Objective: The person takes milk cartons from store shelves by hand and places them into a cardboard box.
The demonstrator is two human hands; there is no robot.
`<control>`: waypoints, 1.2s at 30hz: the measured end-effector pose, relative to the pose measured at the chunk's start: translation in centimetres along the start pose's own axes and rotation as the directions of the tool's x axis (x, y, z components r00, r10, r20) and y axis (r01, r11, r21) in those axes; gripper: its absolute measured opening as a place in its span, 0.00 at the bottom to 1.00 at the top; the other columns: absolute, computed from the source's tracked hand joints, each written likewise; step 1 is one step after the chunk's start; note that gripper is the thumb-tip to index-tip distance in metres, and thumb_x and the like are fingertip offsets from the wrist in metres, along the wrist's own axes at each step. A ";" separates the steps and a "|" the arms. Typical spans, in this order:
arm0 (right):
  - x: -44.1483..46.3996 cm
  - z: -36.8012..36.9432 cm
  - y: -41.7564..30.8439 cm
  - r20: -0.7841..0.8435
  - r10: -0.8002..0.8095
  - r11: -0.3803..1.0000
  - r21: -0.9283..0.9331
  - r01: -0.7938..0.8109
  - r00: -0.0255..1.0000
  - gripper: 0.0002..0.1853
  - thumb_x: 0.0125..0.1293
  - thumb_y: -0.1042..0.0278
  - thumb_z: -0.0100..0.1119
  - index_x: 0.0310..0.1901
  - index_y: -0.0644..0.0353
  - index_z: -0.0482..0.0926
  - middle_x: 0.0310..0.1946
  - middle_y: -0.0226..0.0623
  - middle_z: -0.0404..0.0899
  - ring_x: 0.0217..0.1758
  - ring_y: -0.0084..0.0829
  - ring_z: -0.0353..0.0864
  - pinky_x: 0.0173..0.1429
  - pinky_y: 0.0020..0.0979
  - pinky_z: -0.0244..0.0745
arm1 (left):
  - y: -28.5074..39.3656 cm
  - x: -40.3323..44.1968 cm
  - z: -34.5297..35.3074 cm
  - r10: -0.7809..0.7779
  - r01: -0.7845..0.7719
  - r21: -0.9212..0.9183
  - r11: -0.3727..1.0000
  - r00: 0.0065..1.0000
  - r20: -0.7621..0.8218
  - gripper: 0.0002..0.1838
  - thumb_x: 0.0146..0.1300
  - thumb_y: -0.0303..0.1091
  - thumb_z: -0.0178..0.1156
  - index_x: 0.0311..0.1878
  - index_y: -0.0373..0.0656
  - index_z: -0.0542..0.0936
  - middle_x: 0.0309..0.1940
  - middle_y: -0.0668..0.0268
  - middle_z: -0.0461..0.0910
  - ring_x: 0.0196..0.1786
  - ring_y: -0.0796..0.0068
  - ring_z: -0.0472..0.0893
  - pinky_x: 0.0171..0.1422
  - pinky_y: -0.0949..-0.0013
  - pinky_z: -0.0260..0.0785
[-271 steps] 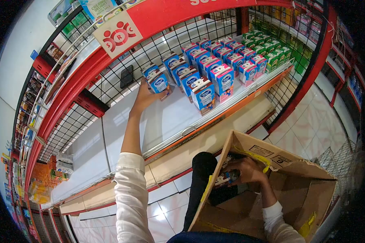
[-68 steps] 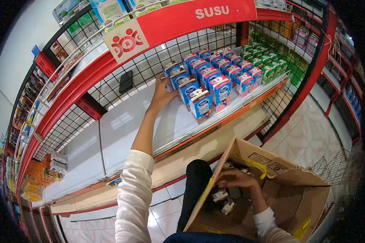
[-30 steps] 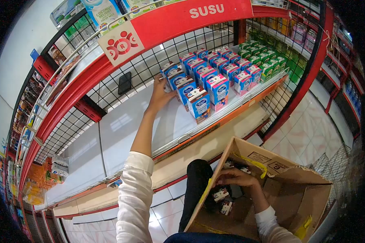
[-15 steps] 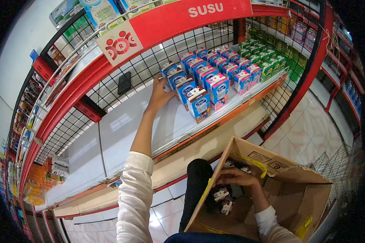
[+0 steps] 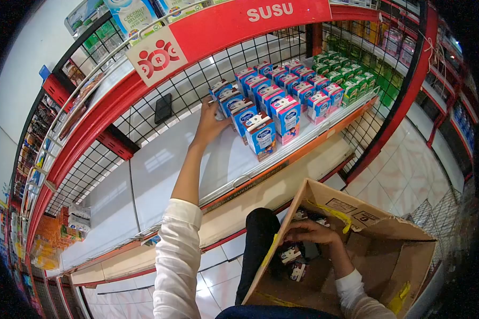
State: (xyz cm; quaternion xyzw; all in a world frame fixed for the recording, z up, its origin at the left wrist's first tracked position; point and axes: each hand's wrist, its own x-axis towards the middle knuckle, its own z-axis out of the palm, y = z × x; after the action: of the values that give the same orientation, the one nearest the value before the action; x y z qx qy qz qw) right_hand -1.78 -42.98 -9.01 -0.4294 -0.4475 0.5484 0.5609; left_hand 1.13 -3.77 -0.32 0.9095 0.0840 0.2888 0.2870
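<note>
On the shelf, my left hand point(image 5: 213, 125) is beside a row of small brown-topped blue milk cartons point(image 5: 244, 118). Its fingers are apart and reach along the left side of the row, touching the rear cartons. Pink-topped milk cartons point(image 5: 286, 119) stand in rows just right of the brown ones. Inside an open cardboard box point(image 5: 367, 204), my right hand point(image 5: 311, 232) hangs with bent fingers over more brown-topped cartons point(image 5: 295, 266). The right fingertips are in shadow, so whether they grip a carton is not visible.
Green cartons point(image 5: 351, 80) stand at the shelf's right end. A black phone-like object point(image 5: 164, 109) leans on the back wire mesh. A red sign reading SUSU point(image 5: 271, 13) hangs above. White packs point(image 5: 79, 219) sit far left. My knee point(image 5: 258, 239) is beside the box.
</note>
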 end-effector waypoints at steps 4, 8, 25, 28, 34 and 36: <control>0.0 -0.1 0.2 0.003 -0.023 0.998 -0.052 0.023 1.000 0.09 0.70 0.71 0.50 0.48 0.62 0.75 0.45 0.34 0.78 0.53 0.27 0.74 0.61 0.30 0.69 | -0.3 0.1 0.1 -0.008 0.008 0.017 1.000 1.000 0.001 0.37 0.44 0.34 0.72 0.61 0.46 0.72 0.64 0.56 0.58 0.66 0.57 0.63 0.59 0.58 0.70; 0.0 -0.1 0.5 -0.001 -0.011 1.000 -0.009 0.011 1.000 0.09 0.70 0.70 0.51 0.48 0.62 0.75 0.45 0.34 0.78 0.53 0.27 0.75 0.61 0.30 0.69 | -0.7 0.1 0.3 0.006 -0.006 0.067 0.998 1.000 -0.005 0.39 0.44 0.36 0.72 0.63 0.47 0.70 0.65 0.55 0.58 0.66 0.56 0.64 0.60 0.58 0.69; 0.1 -0.3 0.4 0.005 -0.003 0.998 -0.056 0.003 1.000 0.10 0.69 0.71 0.52 0.49 0.62 0.75 0.45 0.36 0.79 0.53 0.28 0.75 0.59 0.30 0.70 | -0.3 0.0 0.3 -0.036 0.034 -0.035 0.999 0.998 -0.045 0.41 0.40 0.37 0.72 0.63 0.44 0.70 0.65 0.48 0.60 0.68 0.49 0.61 0.70 0.56 0.57; -0.2 -0.1 0.3 -0.024 0.004 0.999 0.048 -0.003 1.000 0.10 0.69 0.71 0.52 0.49 0.62 0.75 0.46 0.37 0.78 0.53 0.28 0.75 0.60 0.30 0.70 | -0.2 0.0 0.3 -0.022 0.022 0.022 1.000 0.999 -0.037 0.40 0.43 0.35 0.71 0.64 0.45 0.69 0.65 0.57 0.59 0.66 0.59 0.63 0.62 0.58 0.66; -0.1 0.0 0.3 -0.024 -0.009 0.999 0.031 0.010 1.000 0.10 0.69 0.73 0.51 0.49 0.63 0.75 0.46 0.37 0.78 0.53 0.28 0.75 0.60 0.30 0.70 | -0.3 0.1 0.4 -0.082 0.077 -0.117 0.990 0.996 -0.046 0.40 0.42 0.33 0.72 0.63 0.44 0.70 0.65 0.57 0.59 0.67 0.60 0.63 0.62 0.60 0.65; -0.1 0.0 0.1 -0.022 -0.013 1.000 0.019 0.013 1.000 0.09 0.69 0.73 0.51 0.49 0.63 0.75 0.46 0.37 0.78 0.53 0.28 0.75 0.60 0.30 0.70 | -0.1 0.1 0.2 -0.082 0.078 -0.088 0.993 0.996 -0.042 0.38 0.41 0.32 0.73 0.61 0.44 0.72 0.64 0.58 0.61 0.65 0.61 0.64 0.62 0.61 0.64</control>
State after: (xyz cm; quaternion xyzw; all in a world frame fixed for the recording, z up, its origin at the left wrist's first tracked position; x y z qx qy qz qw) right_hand -1.80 -43.08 -9.13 -0.4271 -0.4390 0.5443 0.5733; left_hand 1.33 -3.73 -0.49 0.8853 0.1143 0.3013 0.3352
